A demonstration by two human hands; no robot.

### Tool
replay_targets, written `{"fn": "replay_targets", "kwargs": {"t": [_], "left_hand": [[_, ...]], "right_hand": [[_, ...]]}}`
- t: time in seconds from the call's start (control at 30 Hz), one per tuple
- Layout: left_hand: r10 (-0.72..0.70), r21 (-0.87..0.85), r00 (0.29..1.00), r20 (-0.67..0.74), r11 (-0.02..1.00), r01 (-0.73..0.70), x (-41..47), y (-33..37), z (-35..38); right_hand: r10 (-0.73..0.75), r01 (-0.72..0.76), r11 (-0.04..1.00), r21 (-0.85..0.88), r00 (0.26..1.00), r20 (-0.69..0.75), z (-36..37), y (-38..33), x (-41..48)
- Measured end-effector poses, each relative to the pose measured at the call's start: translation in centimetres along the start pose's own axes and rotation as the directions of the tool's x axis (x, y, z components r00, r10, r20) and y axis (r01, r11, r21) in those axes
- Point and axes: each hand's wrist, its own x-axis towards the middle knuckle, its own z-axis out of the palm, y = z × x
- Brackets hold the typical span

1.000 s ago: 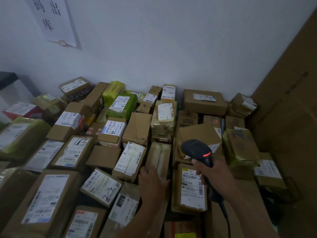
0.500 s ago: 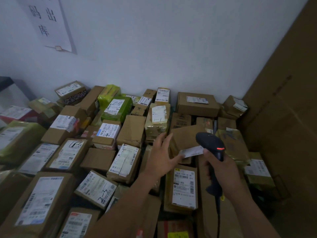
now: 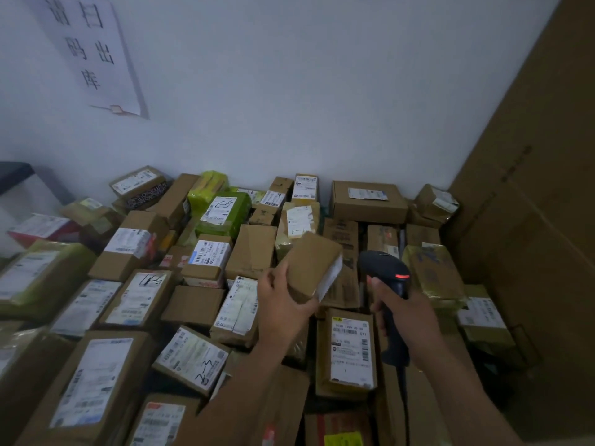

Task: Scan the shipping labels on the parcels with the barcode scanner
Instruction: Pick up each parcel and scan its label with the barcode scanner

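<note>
My left hand grips a small brown cardboard parcel, lifted above the pile and tilted, its white label turned toward the right. My right hand holds the black barcode scanner by its handle, just right of the parcel. The scanner's head points at the label side and a red light glows on its top. Below both hands lies a flat parcel with a yellow-topped white label.
Many labelled cardboard and green-wrapped parcels cover the surface up to the white wall. A tall cardboard sheet stands on the right. A paper sign hangs on the wall at upper left. The scanner cable runs down toward me.
My left hand left the pile, reached to the small brown parcel, lifted it and turned its label rightward. My right hand moved the scanner right and up beside it.
</note>
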Motion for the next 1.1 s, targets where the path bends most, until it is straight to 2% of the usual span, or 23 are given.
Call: {"fn": "replay_targets", "kwargs": {"t": [0.1,0.2,0.33,0.5,0.67,0.83,1.0,1.1], "left_hand": [[-0.117,-0.006,0.993,-0.013,0.993,0.117,-2.1,-1.7,-0.9],[-0.137,-0.018,0.990,0.008,0.990,0.138,-3.8,-3.5,-1.2],[-0.161,0.124,0.982,0.095,0.981,0.148,-4.8,-5.3,-0.8],[-0.019,0.368,0.983,0.181,0.929,-0.049,-3.7,-6.5,-1.6],[0.035,0.272,0.985,0.169,0.959,-0.081,1.5,-6.0,-2.1],[0.066,0.201,0.994,0.090,0.976,-0.083,8.2,-4.0,-1.2],[-0.037,0.342,0.992,0.118,0.940,-0.006,13.5,-1.6,1.7],[-0.175,0.370,0.977,0.118,0.921,0.121,16.0,-0.5,4.1]], "right_hand": [[-0.002,0.002,1.000,-0.018,0.999,0.045,1.9,-0.5,-0.5],[-0.007,0.011,0.999,-0.049,0.997,0.081,3.8,-1.1,-0.9],[-0.017,0.023,0.995,-0.099,0.998,0.065,6.2,-2.4,-1.1],[-0.005,0.014,0.989,-0.145,0.998,0.061,8.3,-3.3,-0.5],[-0.058,0.062,0.981,-0.183,0.998,0.028,8.6,-3.9,1.3],[-0.058,0.062,0.987,-0.145,0.998,0.029,7.4,-5.0,5.1],[-0.052,0.059,0.993,-0.099,0.996,0.076,6.4,-5.0,10.0],[-0.029,0.037,0.997,-0.064,0.991,0.133,6.1,-4.2,12.8]]}}
